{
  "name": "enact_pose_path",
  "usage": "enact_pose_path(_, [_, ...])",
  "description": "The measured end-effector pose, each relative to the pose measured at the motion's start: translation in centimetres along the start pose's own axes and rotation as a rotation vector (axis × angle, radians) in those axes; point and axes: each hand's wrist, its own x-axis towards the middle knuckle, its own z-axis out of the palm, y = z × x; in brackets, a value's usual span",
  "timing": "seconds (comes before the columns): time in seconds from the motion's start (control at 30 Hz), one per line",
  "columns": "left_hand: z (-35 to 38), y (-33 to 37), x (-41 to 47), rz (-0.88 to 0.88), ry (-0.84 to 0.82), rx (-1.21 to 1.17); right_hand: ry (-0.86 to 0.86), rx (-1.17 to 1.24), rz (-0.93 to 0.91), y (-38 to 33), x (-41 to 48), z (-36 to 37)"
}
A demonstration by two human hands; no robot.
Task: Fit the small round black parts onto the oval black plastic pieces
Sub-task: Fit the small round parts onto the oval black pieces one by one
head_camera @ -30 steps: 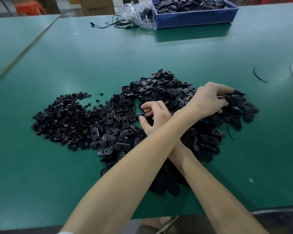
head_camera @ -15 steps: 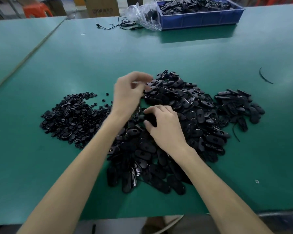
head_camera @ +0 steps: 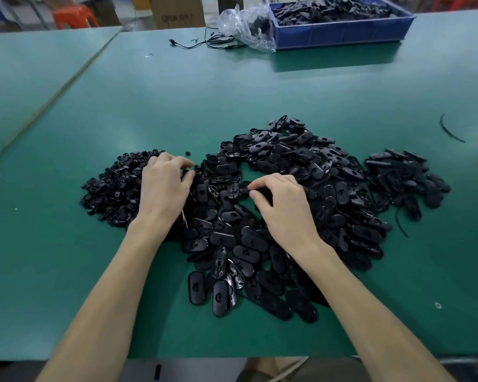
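**Operator:** What is my left hand doing?

**Spotter:** Your left hand [head_camera: 164, 188] lies palm down where the pile of small round parts [head_camera: 113, 186] meets the heap of oval pieces [head_camera: 287, 150]. Its fingers [head_camera: 180, 160] are curled. Your thumb and forefinger tips are nearly together, just beside a few loose round parts. I cannot tell whether you have one pinched.

**Operator:** And my right?

**Spotter:** Your right hand [head_camera: 284, 210] sits over the middle of the oval heap with its fingers curled. Your forefinger and thumb are clamped on a black piece [head_camera: 260, 192]. Your fingers hide most of it, so I can't say which kind it is.

**Operator:** Where does everything lie?

**Spotter:** On the green table [head_camera: 232, 92], the round parts are to your left and the ovals are in the centre. A smaller separate heap of ovals [head_camera: 406, 175] is to your right. At the far edge, a blue bin [head_camera: 342, 37] holds more black parts. A clear plastic bag [head_camera: 246, 23] touches its left end, and a thin black cable [head_camera: 204, 42] lies beside the bag.
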Motion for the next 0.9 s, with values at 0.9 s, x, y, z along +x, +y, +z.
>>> enact_pose_path(0.9, [-0.30, 0.18, -0.35, -0.018, 0.145, -0.227, 0.086, 0.218, 0.055, -0.55, 0.04, -0.63])
